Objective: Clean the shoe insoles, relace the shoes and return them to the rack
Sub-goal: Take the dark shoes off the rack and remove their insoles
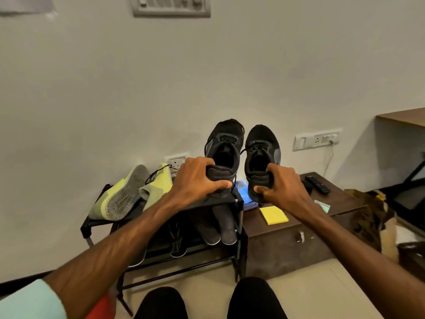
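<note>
Beneath both hands waits the rack [240,217]: left hand [197,180] grips the left shoe [224,139], right hand [284,186] the right shoe [262,143], both seemingly laced, unshelved.

Shoe rack [239,210] against wall; low cabinet [287,240] just beside it on the right. Rack top shelf: two sneakers [119,199] at left (one sole-up); left hand [197,178] grips left shoe [224,143] by the heel at the right end. Right hand [282,185] grips right shoe [262,148] alongside, over the cabinet. Lower shelf, right: insoles [220,226]. Cabinet top: sticky-note pad [273,215] in front, remote control [317,184] behind
</note>
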